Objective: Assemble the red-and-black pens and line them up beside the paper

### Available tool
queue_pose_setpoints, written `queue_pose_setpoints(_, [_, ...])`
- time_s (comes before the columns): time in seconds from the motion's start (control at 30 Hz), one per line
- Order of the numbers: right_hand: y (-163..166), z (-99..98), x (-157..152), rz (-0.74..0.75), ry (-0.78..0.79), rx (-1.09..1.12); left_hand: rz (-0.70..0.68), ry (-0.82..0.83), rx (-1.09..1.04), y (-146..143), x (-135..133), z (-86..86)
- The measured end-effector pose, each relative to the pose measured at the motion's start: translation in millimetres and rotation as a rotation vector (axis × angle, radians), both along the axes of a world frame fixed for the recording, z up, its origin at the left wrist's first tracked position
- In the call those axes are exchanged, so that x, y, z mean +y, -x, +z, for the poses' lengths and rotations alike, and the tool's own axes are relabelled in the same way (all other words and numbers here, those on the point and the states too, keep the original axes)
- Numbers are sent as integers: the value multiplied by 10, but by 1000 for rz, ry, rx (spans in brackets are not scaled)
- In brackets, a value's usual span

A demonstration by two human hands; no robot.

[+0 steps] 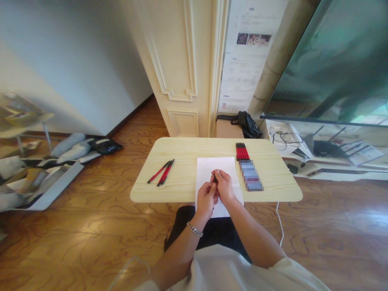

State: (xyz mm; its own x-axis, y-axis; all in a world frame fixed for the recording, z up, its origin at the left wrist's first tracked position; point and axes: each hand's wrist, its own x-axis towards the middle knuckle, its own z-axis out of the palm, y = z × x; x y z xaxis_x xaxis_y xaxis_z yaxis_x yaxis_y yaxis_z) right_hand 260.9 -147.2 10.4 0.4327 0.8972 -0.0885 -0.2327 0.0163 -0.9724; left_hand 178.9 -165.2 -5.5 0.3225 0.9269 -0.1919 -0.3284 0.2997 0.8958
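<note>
My left hand (207,197) and my right hand (223,185) meet over a white sheet of paper (216,166) on a small light wooden table (182,186). Both are closed around a dark pen (215,177), of which only a short tip shows between the fingers. A silver bracelet sits on my left wrist. To the left on the table lie three red and black pens (163,172). To the right of the sheet a row of several red and black pens (242,151) lies above a blurred box (251,176).
A cream panelled door (178,68) stands behind the table. A black bag (248,123) lies on a cardboard box. At right a low white shelf (327,153) holds cables and a router under a large screen. Clutter and a tray (51,182) lie on the wooden floor at left.
</note>
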Motion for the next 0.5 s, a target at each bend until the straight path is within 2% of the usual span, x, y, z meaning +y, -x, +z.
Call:
queue_pose_setpoints(0.13, [-119, 12, -23, 199, 53, 196, -37, 36, -93, -13, -20, -12])
queue_pose_setpoints(0.2, [-177, 36, -33, 197, 26, 180, -14, -4, -49, -14, -3, -21])
queue_pose_setpoints(0.33, [-227, 51, -56, 70, -27, 41, -8, -51, 61, -3, 30, -42])
queue_pose_setpoints(0.4, [-235, 36, -69, 86, -16, 65, -45, -44, 57, 3, 24, -48])
queue_pose_setpoints(0.5, [-249, 7, -77, 189, 25, 192, -83, -15, 1, 10, -2, -49])
